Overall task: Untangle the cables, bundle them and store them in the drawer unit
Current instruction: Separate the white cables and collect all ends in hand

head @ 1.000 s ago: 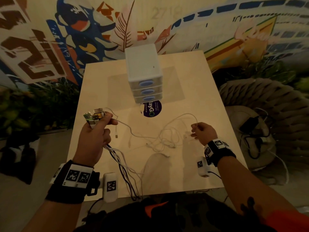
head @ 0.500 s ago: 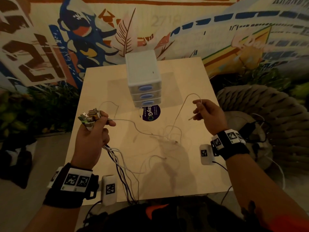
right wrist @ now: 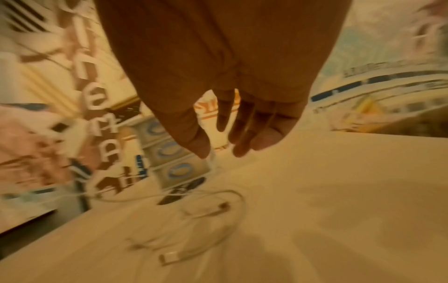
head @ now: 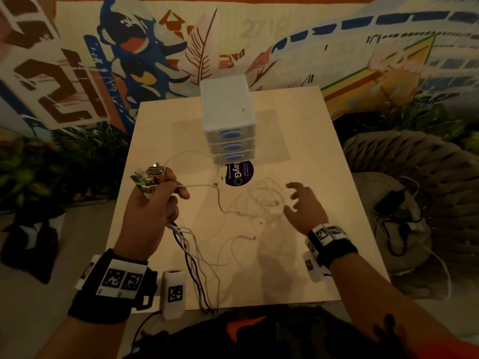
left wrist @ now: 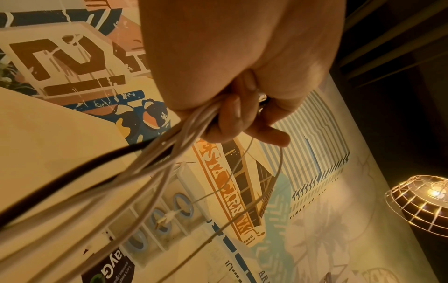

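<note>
My left hand [head: 153, 203] is raised over the table's left side and grips a bunch of cable ends, with the plugs [head: 149, 177] sticking out above the fist. From under the fist several white and black cables [head: 191, 255] hang to the table's near edge; they show close up in the left wrist view as cables [left wrist: 155, 164]. A loose tangle of thin white cables [head: 259, 203] lies at mid-table. My right hand [head: 303, 203] hovers just right of the tangle, fingers spread and holding nothing; the right wrist view shows its fingers [right wrist: 242, 134] above the tangle [right wrist: 194, 229]. The white three-drawer unit [head: 228, 120] stands at the back, drawers closed.
A round purple sticker [head: 239, 173] lies in front of the drawer unit. The pale table [head: 311, 151] ends near my body. A wicker seat [head: 414, 193] with dark cables on it stands to the right, plants to the left.
My right hand has let go of the white cable it had lifted and dropped back toward the tangle, fingers now spread. The left hand keeps its grip and has hardly moved.
</note>
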Motion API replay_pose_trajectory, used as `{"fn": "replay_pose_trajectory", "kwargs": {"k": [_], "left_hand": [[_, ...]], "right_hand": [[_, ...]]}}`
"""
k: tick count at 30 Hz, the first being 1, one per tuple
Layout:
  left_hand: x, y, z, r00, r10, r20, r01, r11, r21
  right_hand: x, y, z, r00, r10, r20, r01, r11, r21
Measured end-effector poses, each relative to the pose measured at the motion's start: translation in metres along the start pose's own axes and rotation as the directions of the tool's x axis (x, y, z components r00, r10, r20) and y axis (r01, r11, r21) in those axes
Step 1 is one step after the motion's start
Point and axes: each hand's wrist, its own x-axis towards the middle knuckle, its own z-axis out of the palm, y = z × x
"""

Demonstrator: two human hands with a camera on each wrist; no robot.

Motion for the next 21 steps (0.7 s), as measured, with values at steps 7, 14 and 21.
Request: {"fn": "replay_pose_trajectory", "kwargs": {"k": [7,14,21], "left_hand": [[-0.003,0.005,0.006,0.997,-0.013,0.075,0.018,0.998,-0.064],[-0.009,0.009,-0.001,0.995,-0.037,0.089,0.048,0.991,-0.125],[0.010,-0.017,-0.016,0.974,-0.219,-0.054,0.222,0.972,0.075]], "right_hand": [[0.001,-0.067,0.053,0.851,-0.234,0.471,0.299,0.952,-0.066],[0.019,-0.110,0.053,0.895,-0.308,0.324,0.343,0.938,-0.055],[0.022,-0.141,0.009,0.883,-0.414,0.223,0.419,0.908,0.025]]}}
